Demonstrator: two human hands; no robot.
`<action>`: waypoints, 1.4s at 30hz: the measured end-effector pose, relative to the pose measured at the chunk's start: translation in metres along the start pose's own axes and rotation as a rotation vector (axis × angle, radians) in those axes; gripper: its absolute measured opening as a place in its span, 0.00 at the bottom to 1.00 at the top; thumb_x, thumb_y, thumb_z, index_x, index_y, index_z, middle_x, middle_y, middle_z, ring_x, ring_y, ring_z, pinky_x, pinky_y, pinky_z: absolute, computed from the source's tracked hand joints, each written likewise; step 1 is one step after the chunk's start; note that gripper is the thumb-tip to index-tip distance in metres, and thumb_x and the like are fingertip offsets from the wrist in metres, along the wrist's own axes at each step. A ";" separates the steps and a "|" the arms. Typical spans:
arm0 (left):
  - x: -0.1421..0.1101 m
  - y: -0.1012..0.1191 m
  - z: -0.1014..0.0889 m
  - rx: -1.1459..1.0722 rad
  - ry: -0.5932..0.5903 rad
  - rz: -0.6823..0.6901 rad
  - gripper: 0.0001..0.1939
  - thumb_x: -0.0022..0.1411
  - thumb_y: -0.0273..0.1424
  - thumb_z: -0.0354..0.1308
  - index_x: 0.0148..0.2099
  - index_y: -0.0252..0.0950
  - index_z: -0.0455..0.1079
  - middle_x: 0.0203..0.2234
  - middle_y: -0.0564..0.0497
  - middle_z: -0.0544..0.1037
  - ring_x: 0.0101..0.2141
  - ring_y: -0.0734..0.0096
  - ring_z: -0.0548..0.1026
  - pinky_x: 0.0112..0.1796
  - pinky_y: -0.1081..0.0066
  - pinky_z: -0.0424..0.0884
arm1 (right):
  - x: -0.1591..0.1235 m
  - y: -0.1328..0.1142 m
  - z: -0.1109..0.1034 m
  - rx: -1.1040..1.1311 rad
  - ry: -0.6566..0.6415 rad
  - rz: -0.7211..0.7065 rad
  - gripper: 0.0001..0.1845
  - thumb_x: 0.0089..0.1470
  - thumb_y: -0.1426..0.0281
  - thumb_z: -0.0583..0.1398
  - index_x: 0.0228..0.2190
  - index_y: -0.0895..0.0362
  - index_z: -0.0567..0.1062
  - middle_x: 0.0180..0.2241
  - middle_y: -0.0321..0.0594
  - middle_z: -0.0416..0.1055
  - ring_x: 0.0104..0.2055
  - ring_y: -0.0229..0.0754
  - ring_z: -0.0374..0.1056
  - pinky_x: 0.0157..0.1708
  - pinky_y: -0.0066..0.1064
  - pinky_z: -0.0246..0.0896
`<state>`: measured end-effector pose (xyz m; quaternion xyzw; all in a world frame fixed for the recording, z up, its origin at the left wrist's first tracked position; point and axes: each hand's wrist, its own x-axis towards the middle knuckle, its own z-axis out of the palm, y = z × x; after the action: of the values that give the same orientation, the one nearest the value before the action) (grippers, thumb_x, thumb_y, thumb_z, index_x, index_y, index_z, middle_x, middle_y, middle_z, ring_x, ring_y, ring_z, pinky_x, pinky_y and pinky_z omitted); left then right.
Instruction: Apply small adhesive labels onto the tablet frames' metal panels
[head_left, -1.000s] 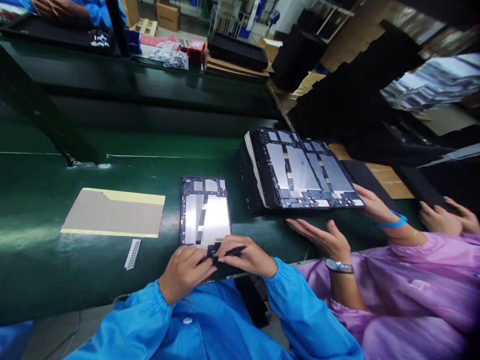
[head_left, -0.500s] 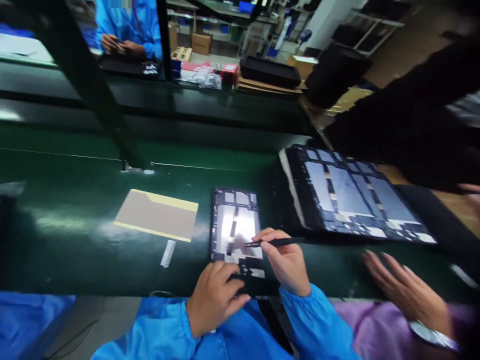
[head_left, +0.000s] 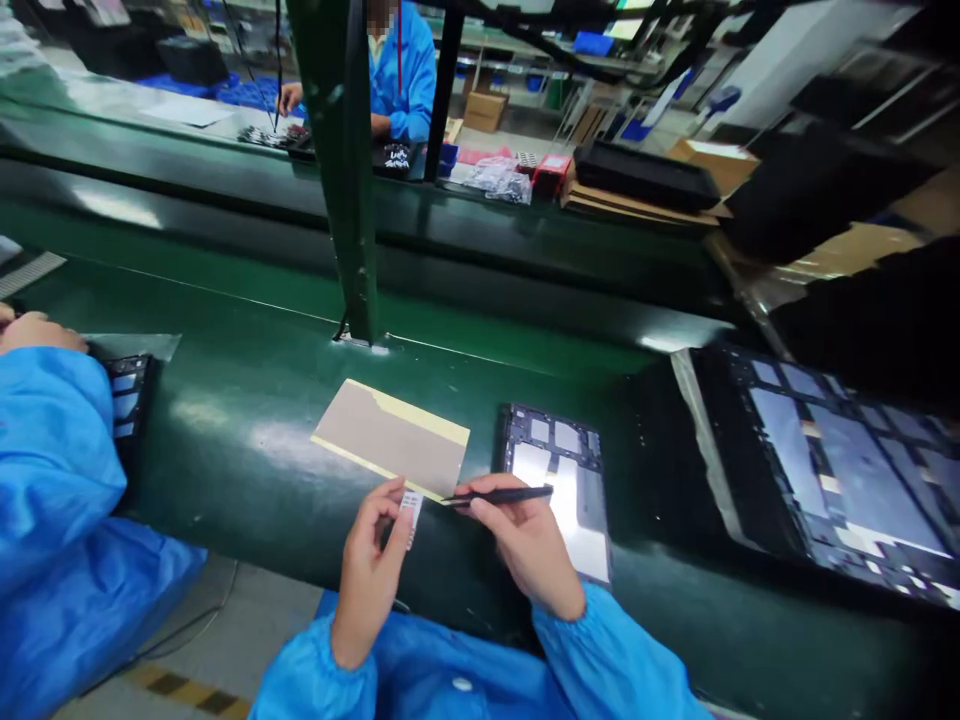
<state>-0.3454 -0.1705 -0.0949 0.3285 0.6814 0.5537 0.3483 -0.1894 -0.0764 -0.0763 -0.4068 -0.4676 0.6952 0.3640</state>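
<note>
My left hand (head_left: 375, 560) pinches a small white label strip (head_left: 411, 510) with rows of dark print, raised over the near side of the bench. In my right hand (head_left: 529, 540) is a pair of black tweezers (head_left: 510, 495), its tip pointing left, close to the strip; I cannot tell whether they touch. Beyond both hands lies a grey-brown sheet with yellow edges (head_left: 394, 435). A tablet-like device with its inside exposed (head_left: 559, 440) lies flat behind my right hand, which covers part of it.
At right, a black stack bears more opened devices (head_left: 840, 440). A green post (head_left: 349, 200) rises from the bench (head_left: 247, 400). A co-worker's blue sleeve (head_left: 56, 430) is at left, near another device (head_left: 127, 395). Another person (head_left: 405, 70) works across the bench.
My left hand has left the device and taken hold of the label strip from the bench. My right hand has brought the tweezers off the device towards the strip. The view has swung left.
</note>
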 end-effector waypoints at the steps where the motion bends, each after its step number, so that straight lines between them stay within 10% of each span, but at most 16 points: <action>1: 0.000 0.004 0.000 -0.139 -0.049 -0.104 0.17 0.64 0.46 0.59 0.34 0.38 0.69 0.46 0.43 0.79 0.43 0.60 0.78 0.44 0.64 0.73 | -0.004 0.003 0.003 0.047 -0.002 -0.019 0.13 0.51 0.60 0.71 0.36 0.53 0.79 0.37 0.41 0.82 0.41 0.45 0.79 0.46 0.38 0.75; 11: -0.001 0.020 -0.003 -0.585 -0.403 -0.596 0.22 0.44 0.38 0.78 0.34 0.33 0.71 0.29 0.50 0.80 0.30 0.73 0.78 0.35 0.75 0.73 | -0.015 -0.004 0.010 0.035 -0.068 -0.072 0.10 0.52 0.62 0.70 0.35 0.52 0.79 0.36 0.40 0.82 0.40 0.46 0.80 0.41 0.36 0.78; 21: -0.009 0.027 0.007 -0.468 -0.148 -0.382 0.25 0.45 0.41 0.77 0.33 0.36 0.66 0.24 0.55 0.79 0.27 0.73 0.79 0.29 0.75 0.76 | -0.041 -0.004 -0.007 0.046 0.018 -0.192 0.05 0.55 0.68 0.69 0.36 0.51 0.81 0.36 0.39 0.81 0.40 0.43 0.80 0.43 0.33 0.77; 42: -0.014 0.021 0.011 -0.257 -0.098 -0.254 0.23 0.51 0.47 0.71 0.38 0.37 0.67 0.29 0.51 0.81 0.30 0.66 0.81 0.32 0.68 0.78 | -0.055 0.000 -0.017 0.048 0.145 -0.287 0.02 0.55 0.68 0.69 0.32 0.51 0.81 0.33 0.39 0.81 0.37 0.44 0.79 0.39 0.35 0.78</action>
<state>-0.3275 -0.1730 -0.0746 0.2189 0.6232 0.5712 0.4873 -0.1519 -0.1195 -0.0679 -0.3758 -0.4767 0.6160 0.5022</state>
